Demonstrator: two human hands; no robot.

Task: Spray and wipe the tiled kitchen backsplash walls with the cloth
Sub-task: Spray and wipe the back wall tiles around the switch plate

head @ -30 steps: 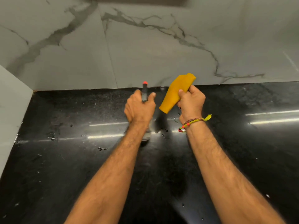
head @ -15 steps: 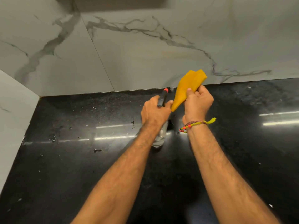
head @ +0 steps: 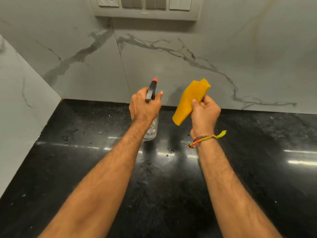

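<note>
I see the folded yellow cloth [head: 190,100] held up in front of the back wall [head: 171,69], its upper end rising past the fingers and its lower end hanging below the palm, over the far edge of the counter. It does not appear to touch the tiles. My right hand [head: 205,114] pinches it, thumb pressed on the near face and the other fingers curled behind. A braided thread bracelet [head: 204,139] with red beads and a yellow-green tassel sits on that wrist.

Just beside it, my left hand [head: 145,107] grips the neck of a clear spray bottle [head: 151,129], fingers wrapped round it. The black sprayer head [head: 151,91] with its red nozzle tip sticks up above the hand and points at the wall, near the vertical joint between two marble-veined tiles. The bottle's clear body shows below the hand; I cannot tell whether its base rests on the counter.

Under both arms runs a glossy black stone countertop [head: 77,169], speckled with water droplets and streaked with light reflections. A second tiled wall [head: 20,103] meets the back wall at the left corner. At the top, a switch and socket panel [head: 145,7] is set into the back wall.
</note>
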